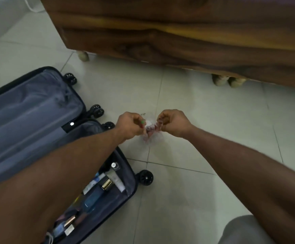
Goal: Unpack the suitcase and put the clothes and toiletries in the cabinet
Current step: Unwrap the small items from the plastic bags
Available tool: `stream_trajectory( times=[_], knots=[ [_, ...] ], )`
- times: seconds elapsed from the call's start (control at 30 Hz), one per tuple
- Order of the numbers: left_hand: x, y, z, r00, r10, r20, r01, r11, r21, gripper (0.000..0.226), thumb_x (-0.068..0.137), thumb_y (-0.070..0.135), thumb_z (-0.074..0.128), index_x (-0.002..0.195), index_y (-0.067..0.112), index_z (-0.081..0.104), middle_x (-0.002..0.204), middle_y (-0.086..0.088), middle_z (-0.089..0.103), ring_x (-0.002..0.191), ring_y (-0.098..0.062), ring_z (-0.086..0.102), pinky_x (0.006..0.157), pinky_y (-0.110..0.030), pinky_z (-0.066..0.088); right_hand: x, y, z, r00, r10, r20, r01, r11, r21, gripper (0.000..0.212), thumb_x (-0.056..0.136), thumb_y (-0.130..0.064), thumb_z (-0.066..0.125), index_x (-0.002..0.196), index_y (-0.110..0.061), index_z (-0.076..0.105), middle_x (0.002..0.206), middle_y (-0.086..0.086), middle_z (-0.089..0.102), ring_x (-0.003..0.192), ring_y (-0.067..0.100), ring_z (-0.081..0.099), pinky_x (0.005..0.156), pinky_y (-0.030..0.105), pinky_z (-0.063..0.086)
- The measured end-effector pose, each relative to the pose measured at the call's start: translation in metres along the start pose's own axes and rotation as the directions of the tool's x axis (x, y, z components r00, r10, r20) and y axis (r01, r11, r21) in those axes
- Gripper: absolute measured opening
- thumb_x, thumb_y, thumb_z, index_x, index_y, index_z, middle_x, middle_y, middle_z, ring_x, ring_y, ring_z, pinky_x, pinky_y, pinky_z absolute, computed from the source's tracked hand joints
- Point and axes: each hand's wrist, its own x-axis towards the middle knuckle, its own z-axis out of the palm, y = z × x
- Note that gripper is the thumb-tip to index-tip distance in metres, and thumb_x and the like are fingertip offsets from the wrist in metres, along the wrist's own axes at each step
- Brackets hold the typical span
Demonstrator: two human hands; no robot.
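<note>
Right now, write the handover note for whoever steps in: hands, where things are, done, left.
Left hand and right hand: both pinch a small clear plastic bag above the floor tiles, fingers curled on its top.
Suitcase lies open on the floor at left; its lid half looks empty.
Toiletries remain in the lower half.
Wooden furniture stands ahead.
Left: stow the bag and toiletries.
</note>
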Motion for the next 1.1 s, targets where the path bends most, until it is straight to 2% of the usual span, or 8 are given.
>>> stream_trajectory(
  times=[0.13, 0.27, 0.43, 0.63, 0.77, 0.9, 1.0, 1.1],
  knots=[
    [0.001, -0.013, 0.014, 0.995, 0.021, -0.100, -0.028, 0.997, -0.067, 0.029, 0.064, -0.008, 0.089, 0.082, 0.010, 0.078, 0.080, -0.007, 0.076, 0.073, -0.019, 0.071, 0.075, -0.035, 0.064, 0.008, 0.009, 0.011, 0.991, -0.135, 0.027, 0.137, 0.981, -0.140, 0.021, 0.071, -0.007, 0.090, 0.083, -0.020, 0.078, 0.080, -0.007, 0.075, 0.071, 0.010, 0.072, 0.071, 0.025, 0.059],
    [0.001, -0.017, 0.019, 0.990, 0.047, -0.132, -0.061, 0.993, -0.105, 0.033, 0.064, -0.010, 0.090, 0.086, 0.013, 0.078, 0.080, -0.007, 0.077, 0.070, -0.014, 0.073, 0.071, -0.029, 0.063, 0.013, 0.016, 0.021, 0.982, -0.183, 0.052, 0.190, 0.956, -0.225, 0.024, 0.071, -0.009, 0.088, 0.086, -0.027, 0.082, 0.084, -0.010, 0.075, 0.065, -0.004, 0.063, 0.066, 0.021, 0.053],
    [0.002, -0.009, 0.023, 0.984, 0.119, -0.132, -0.133, 0.986, -0.104, 0.034, 0.067, -0.010, 0.089, 0.091, 0.010, 0.077, 0.082, -0.008, 0.077, 0.077, -0.024, 0.077, 0.074, -0.035, 0.065, 0.018, 0.014, 0.023, 0.973, -0.225, 0.060, 0.233, 0.946, -0.224, 0.026, 0.075, -0.009, 0.086, 0.094, -0.026, 0.084, 0.079, -0.013, 0.073, 0.064, 0.000, 0.063, 0.066, 0.023, 0.054],
    [0.000, 0.006, 0.028, 0.980, 0.094, -0.174, -0.115, 0.987, -0.113, 0.036, 0.063, -0.010, 0.091, 0.091, 0.005, 0.075, 0.080, -0.009, 0.076, 0.071, -0.019, 0.075, 0.072, -0.043, 0.065, 0.018, 0.007, 0.012, 0.982, -0.181, 0.046, 0.187, 0.954, -0.236, 0.055, 0.069, -0.006, 0.084, 0.119, -0.026, 0.076, 0.085, -0.011, 0.075, 0.065, 0.001, 0.066, 0.066, 0.027, 0.058],
    [0.002, 0.019, 0.034, 0.978, 0.063, -0.199, -0.091, 0.987, -0.134, 0.043, 0.057, -0.006, 0.096, 0.090, 0.007, 0.070, 0.075, -0.008, 0.077, 0.069, -0.021, 0.077, 0.064, -0.042, 0.065, 0.015, -0.001, 0.002, 0.984, -0.166, 0.063, 0.167, 0.986, -0.007, 0.056, 0.062, -0.005, 0.092, 0.112, -0.025, 0.078, 0.093, -0.005, 0.078, 0.069, 0.015, 0.075, 0.065, 0.026, 0.062],
    [0.008, 0.024, 0.040, 0.986, 0.050, -0.156, -0.071, 0.989, -0.133, 0.045, 0.062, -0.004, 0.094, 0.097, 0.007, 0.069, 0.078, -0.007, 0.078, 0.075, -0.019, 0.077, 0.068, -0.036, 0.065, 0.015, 0.004, -0.006, 0.986, -0.161, 0.034, 0.162, 0.986, -0.027, 0.036, 0.063, -0.006, 0.095, 0.091, -0.023, 0.080, 0.079, 0.000, 0.077, 0.064, 0.014, 0.072, 0.061, 0.029, 0.061],
    [0.011, 0.014, 0.040, 0.972, 0.165, -0.168, -0.147, 0.982, 0.114, 0.037, 0.069, -0.001, 0.088, 0.098, 0.012, 0.070, 0.090, -0.005, 0.074, 0.084, -0.024, 0.074, 0.072, -0.033, 0.063, 0.016, 0.017, -0.009, 0.995, -0.094, -0.026, 0.088, 0.984, -0.158, 0.029, 0.060, -0.003, 0.093, 0.080, -0.018, 0.079, 0.074, -0.001, 0.076, 0.068, 0.017, 0.074, 0.062, 0.034, 0.063],
    [0.007, 0.001, 0.040, 0.969, 0.218, -0.117, -0.152, 0.898, 0.412, 0.043, 0.074, 0.008, 0.081, 0.115, 0.013, 0.069, 0.108, -0.005, 0.070, 0.095, -0.023, 0.067, 0.076, -0.033, 0.060, 0.016, 0.024, -0.002, 0.995, -0.095, -0.023, 0.087, 0.969, -0.229, 0.026, 0.063, -0.003, 0.089, 0.083, -0.016, 0.080, 0.076, -0.002, 0.076, 0.066, 0.012, 0.072, 0.064, 0.028, 0.061]
  ],
)
